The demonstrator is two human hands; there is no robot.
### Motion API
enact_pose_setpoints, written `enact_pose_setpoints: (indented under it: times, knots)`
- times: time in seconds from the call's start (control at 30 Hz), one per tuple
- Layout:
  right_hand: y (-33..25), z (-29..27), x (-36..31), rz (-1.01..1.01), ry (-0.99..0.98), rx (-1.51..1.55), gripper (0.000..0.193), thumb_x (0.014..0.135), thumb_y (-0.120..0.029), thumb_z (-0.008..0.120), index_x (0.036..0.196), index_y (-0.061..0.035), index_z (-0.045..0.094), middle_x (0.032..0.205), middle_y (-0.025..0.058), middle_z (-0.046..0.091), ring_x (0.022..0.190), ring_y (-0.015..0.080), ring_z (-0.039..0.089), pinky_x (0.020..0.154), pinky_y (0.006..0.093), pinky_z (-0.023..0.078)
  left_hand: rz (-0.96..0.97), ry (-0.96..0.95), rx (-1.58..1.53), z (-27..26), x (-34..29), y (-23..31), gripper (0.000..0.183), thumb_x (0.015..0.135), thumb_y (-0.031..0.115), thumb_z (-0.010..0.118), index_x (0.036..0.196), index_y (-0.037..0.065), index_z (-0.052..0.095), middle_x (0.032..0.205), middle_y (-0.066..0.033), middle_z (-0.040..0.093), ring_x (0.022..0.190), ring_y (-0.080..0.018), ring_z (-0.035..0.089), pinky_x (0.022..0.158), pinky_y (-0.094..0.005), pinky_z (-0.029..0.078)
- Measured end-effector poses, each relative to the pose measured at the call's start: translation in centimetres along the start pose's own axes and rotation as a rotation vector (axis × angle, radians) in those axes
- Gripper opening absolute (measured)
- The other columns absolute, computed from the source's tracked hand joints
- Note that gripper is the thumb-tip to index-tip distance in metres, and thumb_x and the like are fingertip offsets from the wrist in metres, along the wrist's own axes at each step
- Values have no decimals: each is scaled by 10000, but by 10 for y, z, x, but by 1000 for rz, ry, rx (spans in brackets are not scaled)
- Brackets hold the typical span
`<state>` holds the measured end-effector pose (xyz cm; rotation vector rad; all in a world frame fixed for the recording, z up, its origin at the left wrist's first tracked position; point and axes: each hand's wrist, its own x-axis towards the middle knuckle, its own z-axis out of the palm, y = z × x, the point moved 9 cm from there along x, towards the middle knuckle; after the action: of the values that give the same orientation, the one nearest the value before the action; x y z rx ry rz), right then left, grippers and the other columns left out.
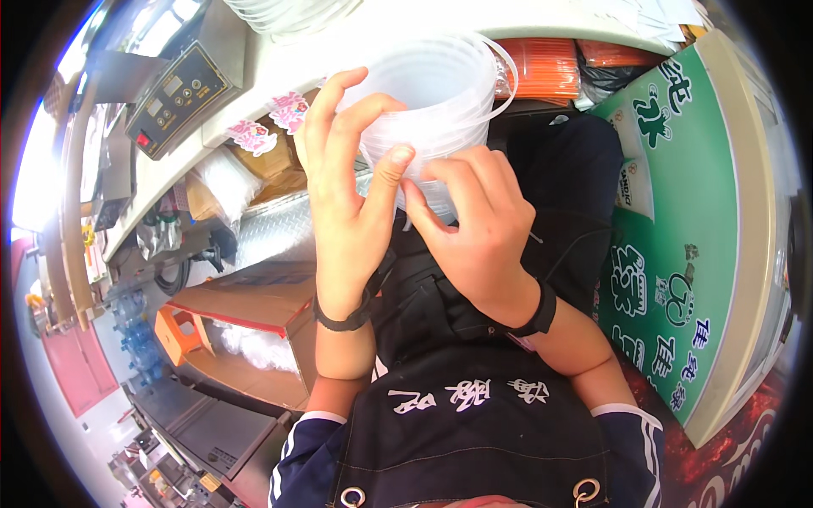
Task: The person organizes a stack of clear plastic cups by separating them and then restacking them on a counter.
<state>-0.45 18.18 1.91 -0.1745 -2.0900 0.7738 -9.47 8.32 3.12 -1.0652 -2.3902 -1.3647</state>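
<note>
Stacked clear plastic buckets [445,129] at bench [542,17] edge. Left hand [349,161] spread wide beside them. Right hand [478,224] curled at side; cannot tell if pinching. Hold softly; thin sides may bend.

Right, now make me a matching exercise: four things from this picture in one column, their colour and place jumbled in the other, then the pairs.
Things
1. Plastic bucket stack
2. Control box
3. Cardboard box
4. Large printed panel

Colour and place
A. Brown, open at one end, on the left lower down
B. Mostly green, on the person's right
C. Translucent white, at the left hand and right hand
D. Grey with a dark face and a red switch, at the upper left

Pairs: 1-C, 2-D, 3-A, 4-B
</note>
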Motion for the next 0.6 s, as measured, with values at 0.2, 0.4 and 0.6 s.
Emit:
enact_pose_setpoints:
  times: [0.2,0.4,0.6]
  knots:
    - [5,1,-3,202,-79,186,255,685,-17,772,799,-82,553,754,44,559,640,232,577,504,335,450,-17,27,-49,-2,0,-2,287,851,152,665,1125,73,633,1407,-129,489,1270,-335,425,1073,-449,311]
    - [18,15,-18,714,-441,743,238,810,65,699,996,-23,578,774,23,644,687,73,615,569,216,496,-13,11,-56,-8,-2,-6,280,858,176,674,1111,68,623,1411,-134,493,1260,-328,434,1058,-441,329]
    - [32,-1,-38,782,-747,856,289,875,50,656,1148,1,574,870,38,678,777,76,640,706,222,513,-89,35,-227,-15,-4,-17,389,782,266,778,1052,60,587,1411,-145,485,1228,-289,456,1004,-403,390]
